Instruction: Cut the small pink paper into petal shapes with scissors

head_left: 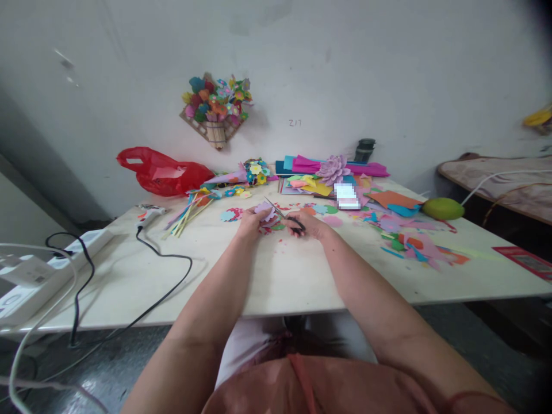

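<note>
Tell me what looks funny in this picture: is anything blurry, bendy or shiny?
In the head view, the forearms look stretched and big towards the bottom; the scissors and paper scraps look a bit soft; a bright patch on the table is blocky squares; the floor shines dully; the top right corner is dark.

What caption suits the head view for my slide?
Left hand holding a lilac paper flower, right hand holding scissors beside it, over a pale table.
</note>
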`<state>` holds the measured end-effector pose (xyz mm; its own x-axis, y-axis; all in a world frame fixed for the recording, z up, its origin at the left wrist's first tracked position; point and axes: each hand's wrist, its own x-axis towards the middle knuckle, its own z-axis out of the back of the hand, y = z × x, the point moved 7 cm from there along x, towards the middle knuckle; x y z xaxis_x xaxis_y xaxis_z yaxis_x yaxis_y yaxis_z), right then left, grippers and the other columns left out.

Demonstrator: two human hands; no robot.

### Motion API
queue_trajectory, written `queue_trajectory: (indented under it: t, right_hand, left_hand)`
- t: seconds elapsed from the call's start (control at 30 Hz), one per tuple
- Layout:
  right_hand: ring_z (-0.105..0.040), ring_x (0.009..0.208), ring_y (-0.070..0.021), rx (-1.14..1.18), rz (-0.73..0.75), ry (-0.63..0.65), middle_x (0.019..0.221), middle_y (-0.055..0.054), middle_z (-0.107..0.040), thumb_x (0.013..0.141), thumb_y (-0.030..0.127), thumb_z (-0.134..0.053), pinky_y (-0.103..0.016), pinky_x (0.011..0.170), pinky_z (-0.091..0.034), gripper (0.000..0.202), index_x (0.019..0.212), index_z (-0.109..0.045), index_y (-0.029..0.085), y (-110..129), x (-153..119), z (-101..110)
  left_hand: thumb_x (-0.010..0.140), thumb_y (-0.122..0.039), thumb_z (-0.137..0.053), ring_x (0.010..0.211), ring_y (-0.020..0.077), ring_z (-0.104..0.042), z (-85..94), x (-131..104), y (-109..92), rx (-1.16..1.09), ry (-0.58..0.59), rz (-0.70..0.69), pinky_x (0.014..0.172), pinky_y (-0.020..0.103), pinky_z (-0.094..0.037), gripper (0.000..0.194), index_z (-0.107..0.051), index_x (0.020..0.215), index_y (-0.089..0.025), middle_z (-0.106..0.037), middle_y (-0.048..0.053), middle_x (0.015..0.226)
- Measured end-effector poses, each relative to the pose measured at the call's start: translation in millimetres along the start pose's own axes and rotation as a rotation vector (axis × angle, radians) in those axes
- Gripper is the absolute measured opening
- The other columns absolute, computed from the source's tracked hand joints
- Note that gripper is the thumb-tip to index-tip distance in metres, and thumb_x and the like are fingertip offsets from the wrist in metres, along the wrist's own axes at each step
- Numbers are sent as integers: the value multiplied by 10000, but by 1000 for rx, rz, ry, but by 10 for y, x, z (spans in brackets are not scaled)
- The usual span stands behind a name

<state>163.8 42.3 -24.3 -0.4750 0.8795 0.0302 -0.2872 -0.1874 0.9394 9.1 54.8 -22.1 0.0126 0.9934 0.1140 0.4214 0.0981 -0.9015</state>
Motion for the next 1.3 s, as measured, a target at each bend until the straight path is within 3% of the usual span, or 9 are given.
queue_trajectory:
  t: [0.7,1.03,1.3]
  right_hand:
    - [-479,360,-61,3,-27,-33,502,45,-552,733,430,-722,-159,295,-234,310,701,-554,171,7,1,-27]
    - [-428,341,-59,53,-69,-72,447,60,-500,721,350,-748,-166,321,-309,261,678,-573,161,78,-41,-38]
    - [-449,355,-55,81,-34,-32,485,51,-534,709,419,-750,-153,319,-309,308,695,-574,167,-15,4,-7]
  left_hand:
    - [525,-193,-848,592,133,-635,-12,-20,-21,-3,-3,-1,669,299,-557,298,-655,734,-105,-678,52,699]
    - [531,-196,-835,618,144,-633,3,-6,-18,2,-2,-12,657,297,-559,268,-657,714,-115,-666,45,677]
    - [513,-210,-851,622,135,-633,-11,-33,-34,-7,-2,2,692,305,-568,312,-649,729,-113,-674,51,706]
